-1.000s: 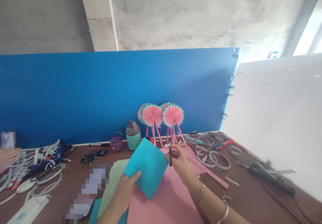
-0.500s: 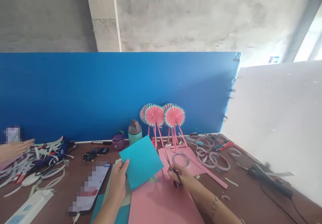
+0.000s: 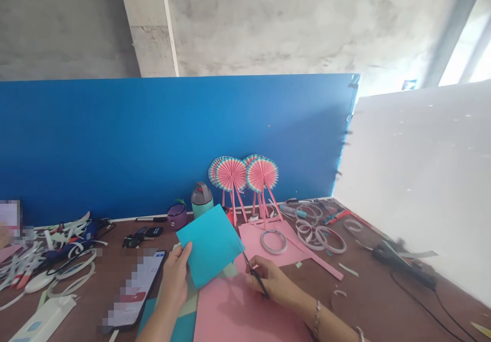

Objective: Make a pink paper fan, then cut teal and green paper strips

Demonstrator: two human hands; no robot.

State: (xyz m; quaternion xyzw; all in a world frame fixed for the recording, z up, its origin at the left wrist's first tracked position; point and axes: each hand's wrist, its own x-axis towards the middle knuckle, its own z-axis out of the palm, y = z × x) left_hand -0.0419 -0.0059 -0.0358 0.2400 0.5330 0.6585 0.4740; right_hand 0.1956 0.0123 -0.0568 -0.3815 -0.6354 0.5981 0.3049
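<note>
My left hand [image 3: 174, 278] grips the lower left corner of a turquoise paper sheet [image 3: 209, 242] and holds it tilted above the table. My right hand [image 3: 274, 283] is closed round a pair of scissors [image 3: 251, 273], whose blades point up and left at the sheet's right edge. Under both hands lies a large pink sheet [image 3: 238, 316]. Pale green paper [image 3: 194, 303] lies beneath the turquoise sheet.
Pink paper fans [image 3: 245, 175] lean on the blue partition [image 3: 153, 142]. A bottle [image 3: 202, 198] and a purple pot [image 3: 177, 215] stand beside them. Tape rings [image 3: 314, 229], a phone [image 3: 136, 291], white strips [image 3: 49, 260] and a black corded tool [image 3: 402, 265] lie on the brown table.
My right hand came down from in front of the fans with the scissors and brought the blades to the sheet's right edge. The turquoise sheet shifted left and lower.
</note>
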